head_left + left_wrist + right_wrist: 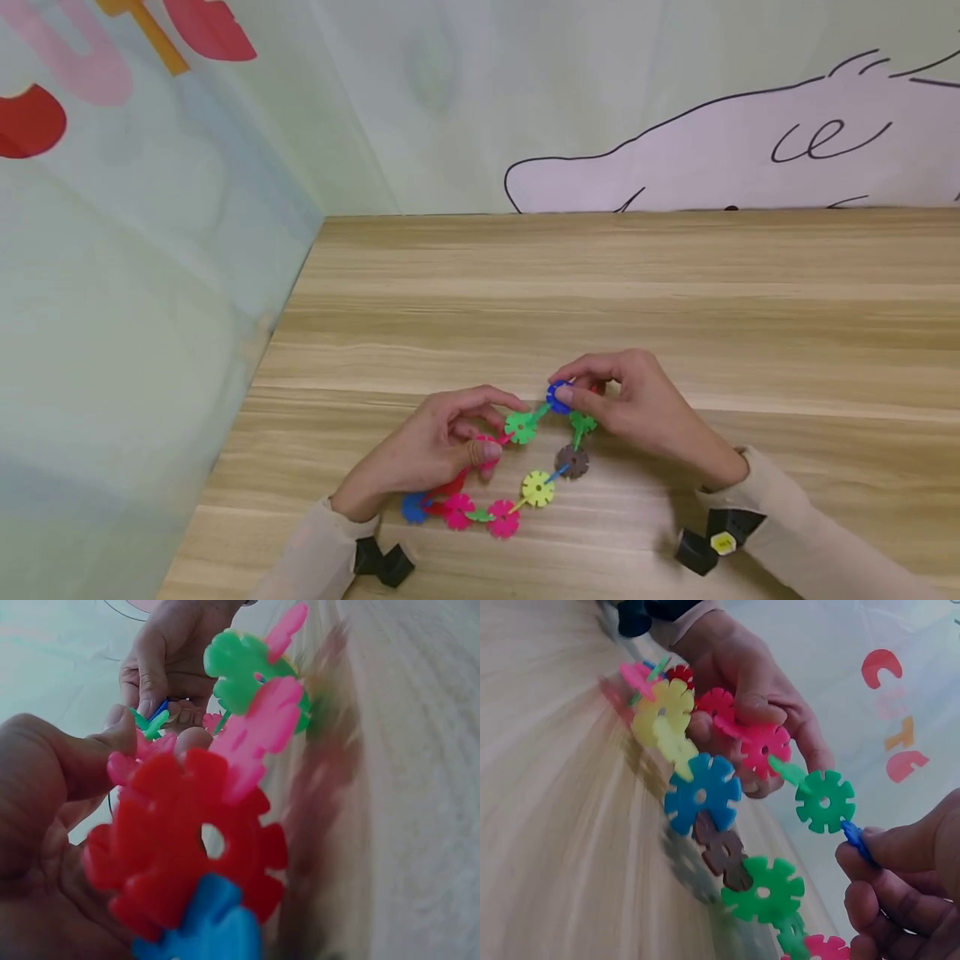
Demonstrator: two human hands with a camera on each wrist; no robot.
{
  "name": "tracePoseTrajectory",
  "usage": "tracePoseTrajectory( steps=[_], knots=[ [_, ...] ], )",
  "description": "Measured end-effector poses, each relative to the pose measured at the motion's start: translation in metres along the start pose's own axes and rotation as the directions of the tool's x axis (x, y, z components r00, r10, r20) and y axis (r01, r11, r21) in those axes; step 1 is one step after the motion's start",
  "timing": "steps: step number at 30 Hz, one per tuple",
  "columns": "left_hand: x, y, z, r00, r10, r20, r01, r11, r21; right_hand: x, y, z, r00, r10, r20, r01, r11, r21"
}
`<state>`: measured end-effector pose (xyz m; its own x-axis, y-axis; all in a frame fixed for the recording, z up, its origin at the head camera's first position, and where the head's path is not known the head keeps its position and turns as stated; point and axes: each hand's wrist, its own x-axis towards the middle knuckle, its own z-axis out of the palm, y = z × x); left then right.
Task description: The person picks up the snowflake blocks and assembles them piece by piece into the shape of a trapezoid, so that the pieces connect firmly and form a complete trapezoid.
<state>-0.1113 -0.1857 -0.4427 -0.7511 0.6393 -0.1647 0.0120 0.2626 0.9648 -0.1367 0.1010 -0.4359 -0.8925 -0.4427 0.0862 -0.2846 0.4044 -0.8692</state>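
A chain of notched plastic flower discs, in several colours, loops between the two hands. My left hand (431, 446) pinches a pink disc (766, 750) between thumb and fingers. From it the chain runs through a green disc (834, 806) to a dark blue disc (557, 398), which my right hand (645, 408) pinches at the far end. Below the hands, the other side passes through a yellow disc (537, 489), a brown disc (572, 461) and a green disc (582, 422). A large red disc (172, 840) and a light blue disc (206, 930) hang near my left palm.
The loop is over a wood-grain table (450, 308). A pale wall (420, 100) with a line drawing rises behind it, and another wall with coloured letters stands at the left. A black wrist device (716, 537) is on the right sleeve, another (384, 562) on the left.
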Motion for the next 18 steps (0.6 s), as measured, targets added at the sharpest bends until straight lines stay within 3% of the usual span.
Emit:
tracePoseTrajectory(
  steps=[8,13,18],
  knots=[
    [-0.0003,0.0018,0.0042,0.999,0.027,-0.047,-0.025,0.998,0.052,0.0,-0.0028,0.0081,0.999,-0.007,-0.043,0.007,1.0,-0.006],
    [0.0019,0.0028,0.0072,0.992,0.087,-0.092,-0.083,0.995,0.052,0.0012,-0.0068,0.0032,0.998,0.055,-0.021,-0.054,0.996,0.07],
    [0.0019,0.0031,0.006,0.993,0.079,-0.094,-0.076,0.997,0.029,0.0031,-0.0061,0.0008,0.998,0.065,0.0,-0.065,0.993,0.101]
  ],
)
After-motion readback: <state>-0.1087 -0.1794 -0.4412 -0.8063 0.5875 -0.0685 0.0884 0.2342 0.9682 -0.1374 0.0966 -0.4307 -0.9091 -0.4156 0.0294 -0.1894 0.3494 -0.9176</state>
